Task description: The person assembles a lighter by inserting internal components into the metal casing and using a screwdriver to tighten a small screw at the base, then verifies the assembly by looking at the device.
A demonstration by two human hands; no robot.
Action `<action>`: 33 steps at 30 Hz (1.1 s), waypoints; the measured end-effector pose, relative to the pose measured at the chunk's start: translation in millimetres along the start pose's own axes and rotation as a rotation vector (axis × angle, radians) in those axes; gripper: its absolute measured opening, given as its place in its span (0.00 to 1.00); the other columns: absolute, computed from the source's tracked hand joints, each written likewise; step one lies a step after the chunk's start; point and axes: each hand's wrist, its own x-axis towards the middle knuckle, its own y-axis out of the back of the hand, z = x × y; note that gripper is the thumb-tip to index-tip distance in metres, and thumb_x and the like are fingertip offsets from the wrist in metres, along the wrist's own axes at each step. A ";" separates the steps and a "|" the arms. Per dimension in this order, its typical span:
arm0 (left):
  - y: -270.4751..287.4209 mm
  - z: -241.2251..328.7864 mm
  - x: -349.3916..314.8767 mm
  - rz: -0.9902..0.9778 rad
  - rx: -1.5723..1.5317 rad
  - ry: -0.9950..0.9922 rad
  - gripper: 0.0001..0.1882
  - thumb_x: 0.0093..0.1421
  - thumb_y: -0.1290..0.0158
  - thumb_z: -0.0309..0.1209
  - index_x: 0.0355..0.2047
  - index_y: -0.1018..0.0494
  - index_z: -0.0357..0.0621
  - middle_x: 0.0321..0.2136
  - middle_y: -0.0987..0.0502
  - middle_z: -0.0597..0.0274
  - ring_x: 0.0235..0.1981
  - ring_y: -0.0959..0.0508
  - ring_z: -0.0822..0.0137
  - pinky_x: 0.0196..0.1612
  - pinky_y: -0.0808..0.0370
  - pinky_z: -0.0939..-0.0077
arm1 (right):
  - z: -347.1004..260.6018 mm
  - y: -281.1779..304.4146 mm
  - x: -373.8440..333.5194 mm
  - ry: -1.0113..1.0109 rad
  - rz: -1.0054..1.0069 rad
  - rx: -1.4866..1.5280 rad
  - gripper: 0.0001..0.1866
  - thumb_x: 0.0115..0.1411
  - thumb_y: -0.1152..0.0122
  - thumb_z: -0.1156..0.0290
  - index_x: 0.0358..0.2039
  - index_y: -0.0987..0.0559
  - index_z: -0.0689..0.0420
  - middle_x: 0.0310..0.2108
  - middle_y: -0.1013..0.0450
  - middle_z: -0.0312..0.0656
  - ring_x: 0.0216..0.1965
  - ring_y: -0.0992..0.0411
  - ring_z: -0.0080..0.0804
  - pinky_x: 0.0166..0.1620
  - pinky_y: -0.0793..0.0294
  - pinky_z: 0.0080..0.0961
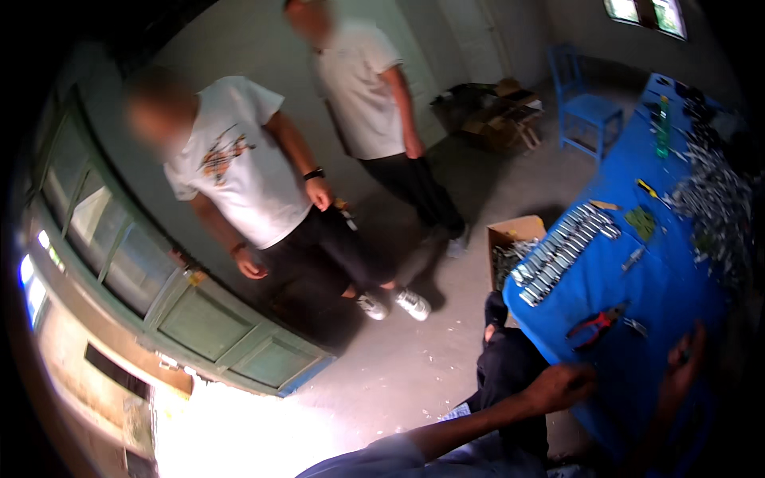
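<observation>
My left hand (564,387) is curled closed at the near edge of the blue-covered table (613,271); what it holds, if anything, is hidden. Further right, in shadow over the table, my right hand (687,354) has its fingers closed around a small shiny piece, too dark to name. Pliers with red and blue handles (591,328) lie on the cloth beyond my hands, beside a small metal part (635,327). Farther along, metal cylinders (562,251) lie side by side in long rows.
A heap of metal parts (709,191) covers the table's right side. Beyond the rows lie a yellow-and-black tool (647,188) and a green bottle (663,127). An open carton (514,235) and a blue chair (586,107) stand beside the table. Two people (239,159) stand left, near a green door (207,319).
</observation>
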 end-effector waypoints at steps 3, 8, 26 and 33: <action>-4.0 -12.3 11.2 0.019 0.140 0.088 0.08 0.66 0.39 0.32 0.43 0.20 0.45 0.35 0.17 0.53 0.34 0.15 0.56 0.38 0.18 0.64 | -0.5 -3.1 15.4 -0.165 -0.008 0.229 0.26 0.76 0.50 0.52 0.61 0.26 0.61 0.37 0.30 0.36 0.33 0.33 0.21 0.30 0.34 0.18; 10.3 5.6 35.1 0.154 0.296 -0.039 0.13 0.61 0.34 0.26 0.45 0.22 0.39 0.34 0.18 0.52 0.32 0.14 0.60 0.29 0.19 0.68 | -56.3 -11.7 51.7 -0.563 0.224 0.917 0.18 0.74 0.42 0.57 0.47 0.20 0.61 0.27 0.31 0.35 0.22 0.35 0.21 0.24 0.36 0.19; -22.1 -48.0 163.4 0.043 0.617 -0.258 0.17 0.54 0.32 0.29 0.46 0.17 0.46 0.57 0.22 0.54 0.61 0.26 0.49 0.62 0.31 0.53 | -46.0 -61.5 119.0 -0.478 0.267 0.939 0.17 0.76 0.47 0.60 0.34 0.24 0.60 0.21 0.33 0.34 0.16 0.40 0.19 0.19 0.43 0.19; -24.1 -54.0 169.1 -0.005 0.458 -0.181 0.13 0.55 0.33 0.27 0.42 0.17 0.44 0.55 0.20 0.56 0.60 0.25 0.51 0.62 0.31 0.56 | -24.3 -76.2 124.4 -0.433 0.156 0.788 0.29 0.75 0.54 0.41 0.39 0.23 0.57 0.24 0.32 0.35 0.18 0.39 0.20 0.20 0.42 0.19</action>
